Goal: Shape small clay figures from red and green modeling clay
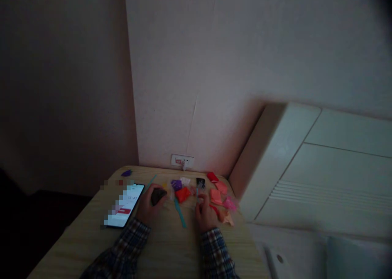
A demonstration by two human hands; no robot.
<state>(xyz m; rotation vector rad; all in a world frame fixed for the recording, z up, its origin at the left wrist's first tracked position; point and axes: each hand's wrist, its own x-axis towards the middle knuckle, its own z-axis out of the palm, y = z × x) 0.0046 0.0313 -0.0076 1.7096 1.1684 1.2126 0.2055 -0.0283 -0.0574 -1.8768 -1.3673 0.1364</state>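
My left hand [149, 205] is closed around a dark, rounded lump [158, 196] that looks like modelling clay, above the wooden table. Over the table's right half, my right hand [206, 214] has its fingers bent together. A thin light-blue stick [197, 192] rises at its fingertips; the exact grip is blurred. Between the hands lies a flat light-blue plastic tool [180, 213]. Another light-blue tool [150, 182] lies behind my left hand. Beside my right hand are orange packets [216, 197] and a peach wrapper [227, 218].
A lit phone [125, 205] lies left of my left hand. Red [183, 195], purple [176, 184] and black [200, 182] packets lie toward the back, with a purple piece [126, 173] at the far left. A wall socket [182, 161] and a pale headboard [306, 164] border the table [171, 254].
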